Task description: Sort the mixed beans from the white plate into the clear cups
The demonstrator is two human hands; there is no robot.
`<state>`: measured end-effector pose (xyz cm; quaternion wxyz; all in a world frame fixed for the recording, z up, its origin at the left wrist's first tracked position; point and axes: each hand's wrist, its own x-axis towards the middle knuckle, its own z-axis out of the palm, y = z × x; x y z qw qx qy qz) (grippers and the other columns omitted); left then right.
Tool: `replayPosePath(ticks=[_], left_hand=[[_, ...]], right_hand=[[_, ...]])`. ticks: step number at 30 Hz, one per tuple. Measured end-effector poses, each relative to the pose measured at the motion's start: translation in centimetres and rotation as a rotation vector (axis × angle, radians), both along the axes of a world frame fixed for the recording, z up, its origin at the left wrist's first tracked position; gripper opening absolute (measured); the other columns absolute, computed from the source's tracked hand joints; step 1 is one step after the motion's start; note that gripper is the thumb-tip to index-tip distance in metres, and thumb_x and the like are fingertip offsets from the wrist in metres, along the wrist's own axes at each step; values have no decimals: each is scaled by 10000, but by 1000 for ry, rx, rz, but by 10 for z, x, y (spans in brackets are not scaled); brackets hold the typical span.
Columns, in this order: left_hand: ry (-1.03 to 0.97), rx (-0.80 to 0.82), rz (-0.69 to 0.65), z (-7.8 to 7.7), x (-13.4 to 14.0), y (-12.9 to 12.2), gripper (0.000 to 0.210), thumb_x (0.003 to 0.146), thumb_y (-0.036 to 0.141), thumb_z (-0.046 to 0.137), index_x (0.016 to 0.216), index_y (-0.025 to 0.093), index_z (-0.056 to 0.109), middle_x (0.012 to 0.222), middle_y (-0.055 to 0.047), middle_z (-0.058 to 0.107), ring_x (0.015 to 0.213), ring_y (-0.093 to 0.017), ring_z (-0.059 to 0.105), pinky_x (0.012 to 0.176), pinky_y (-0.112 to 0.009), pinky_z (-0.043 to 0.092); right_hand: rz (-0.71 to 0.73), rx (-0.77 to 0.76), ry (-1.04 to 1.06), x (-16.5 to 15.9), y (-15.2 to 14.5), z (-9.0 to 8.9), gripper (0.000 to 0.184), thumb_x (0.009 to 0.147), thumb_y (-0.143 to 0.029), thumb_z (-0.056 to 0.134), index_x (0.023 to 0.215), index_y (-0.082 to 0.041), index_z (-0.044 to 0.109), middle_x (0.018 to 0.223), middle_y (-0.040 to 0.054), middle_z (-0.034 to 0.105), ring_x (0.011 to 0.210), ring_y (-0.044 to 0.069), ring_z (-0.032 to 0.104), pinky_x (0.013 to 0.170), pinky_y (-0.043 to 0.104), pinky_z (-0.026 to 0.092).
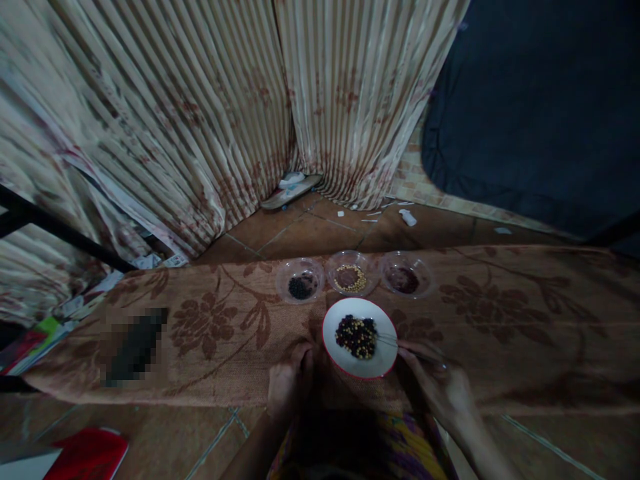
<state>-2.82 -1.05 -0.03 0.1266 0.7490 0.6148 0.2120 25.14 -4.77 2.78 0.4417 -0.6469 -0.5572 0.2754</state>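
Head camera: A person's right hand (453, 390), at 4 o'clock from a white bowl (383, 363) edged in red, is gripping a thin metal utensil (387, 339), its wire-like tips pointing toward 9 o'clock and meeting the near side of a heap of mixed beans (356, 337). The white bowl is sitting on a brown flowered cloth (215, 327) in front of the person, black and yellow beans lying together in it, with dark reddish ones seemingly among them. At 8 o'clock, the left hand (290, 380) is curling in beside the bowl, apart from its rim; whether its fingers are enclosing anything cannot be told.

Three clear bowls are standing in a row beyond: one between 10 and 11 o'clock holding black beans (300, 287), one at 12 holding yellow beans (357, 283), one at 1 holding dark red beans (407, 283).

The step in hand is apparently working the mixed heap with the utensil; whether the tips are stirring or lifting is remaining unclear. The next move is likely calling for a light, level touch among the small, rolling beans, and for steadying the white bowl, which the left hand is not visibly holding.
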Motion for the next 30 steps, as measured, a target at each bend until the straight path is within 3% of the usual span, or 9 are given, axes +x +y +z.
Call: replayPosePath(ticks=[4,8,16,19,23,27,30], left_hand=[[32,-1,8,2,0,0,228,959,229,451,1007,240,673,860,-12,753,744,-156,707,670,-233,510],[13,-9,-9,3,0,-1,241,963,222,434,1003,244,670,890,-17,752,796,-157,712,714,-234,523],[-28,21,-15,-8,-3,-1,247,964,231,420,992,252,665,880,-22,753,789,-168,722,697,-239,542],[-45,6,-10,-7,-3,-1,248,965,232,417,984,256,664,891,-20,754,792,-168,724,690,-240,545],[-47,-8,-17,-3,-2,-1,237,970,243,422,994,250,658,919,-24,750,810,-167,719,709,-246,543],[-28,-7,-10,-3,-1,-2,230,970,234,428,1009,241,654,942,-26,749,830,-163,712,745,-248,537],[-10,-28,-7,-4,-1,-2,223,969,224,439,1008,235,658,913,-24,748,821,-165,710,763,-252,531]], right_hand=[[-17,22,1,2,-2,-1,308,869,-460,608,971,-215,765,1046,104,734,990,263,685,824,373,562],[-67,28,56,3,3,2,301,841,-453,646,924,-188,762,1010,114,733,956,271,684,791,390,571],[-98,260,107,-22,84,45,248,852,-428,626,883,-219,755,964,72,750,954,229,682,861,373,536],[-126,311,127,-29,99,52,218,842,-400,638,859,-221,760,952,72,757,914,211,691,848,353,539],[-182,206,256,-27,83,40,255,783,-424,697,905,-209,760,986,79,753,893,223,703,767,337,564],[-302,19,370,-16,53,23,328,667,-443,790,862,-183,748,848,78,761,711,218,705,607,301,562],[-308,-55,358,-9,31,14,336,657,-447,800,844,-177,729,797,73,754,703,224,703,588,287,555]])
